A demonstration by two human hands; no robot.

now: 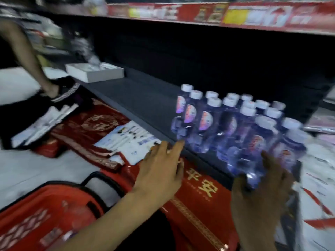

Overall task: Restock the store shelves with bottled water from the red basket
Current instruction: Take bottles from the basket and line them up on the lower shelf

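Observation:
Several clear water bottles (208,122) with white caps and red-blue labels stand in rows on the dark shelf (137,95), near its front edge at the right. My right hand (261,189) grips the base of the front-most bottle (253,154) at the shelf's edge. Just left of the bottle rows hovers my left hand (163,163), fingers straight and spread, holding nothing, fingertips near the shelf's lip. The red basket (45,214) with black handles sits at the lower left, under my left forearm.
A white flat box (94,71) lies at the shelf's far left end. Below the shelf lie red packaged goods (199,192) with gold lettering and white leaflets (130,140). Another person's arm (27,57) reaches down at the upper left. A shelf above carries red price strips (217,13).

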